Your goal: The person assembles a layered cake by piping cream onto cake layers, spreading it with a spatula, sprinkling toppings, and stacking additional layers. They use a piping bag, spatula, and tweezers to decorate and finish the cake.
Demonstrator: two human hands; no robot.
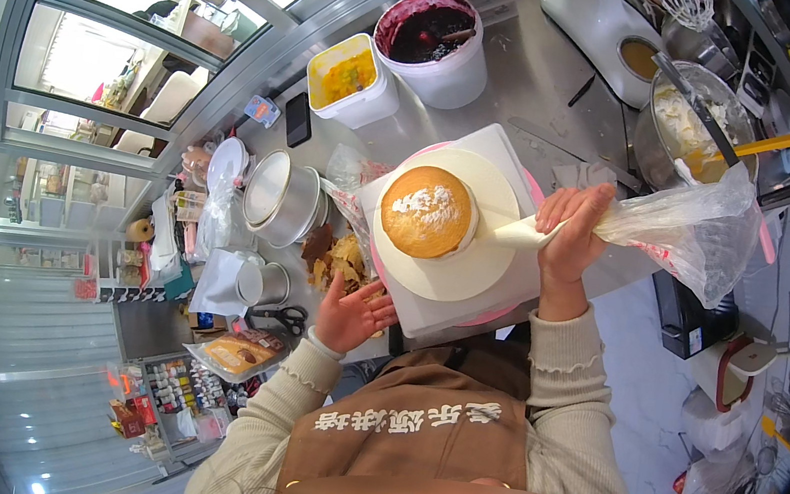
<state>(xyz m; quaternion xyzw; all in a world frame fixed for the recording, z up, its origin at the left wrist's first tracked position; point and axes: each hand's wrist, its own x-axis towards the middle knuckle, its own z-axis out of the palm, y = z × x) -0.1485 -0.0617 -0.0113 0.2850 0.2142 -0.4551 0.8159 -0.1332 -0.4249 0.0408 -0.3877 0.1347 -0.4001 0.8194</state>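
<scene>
A round golden sponge cake [397, 232] with a patch of white cream on top sits on a white round turntable plate [487, 275]. Wrapped around a clear piping bag [656, 223] filled with pale cream is my right hand [574, 227]; the bag's tip points left at the cake's right side. The loose end of the bag spreads out to the right. My left hand [350, 314] is held near the lower left of the plate, fingers spread and nothing in it. A white square sheet [489, 149] lies under the plate, with a pink edge showing beneath.
Behind the cake stand a white bucket of dark red filling [459, 79] and a tub of yellow filling [364, 106]. Cake tins [284, 211], torn brown scraps [343, 260] and black scissors [284, 319] lie at left. A mixing bowl of cream [668, 134] and a white stand mixer [594, 17] are at back right.
</scene>
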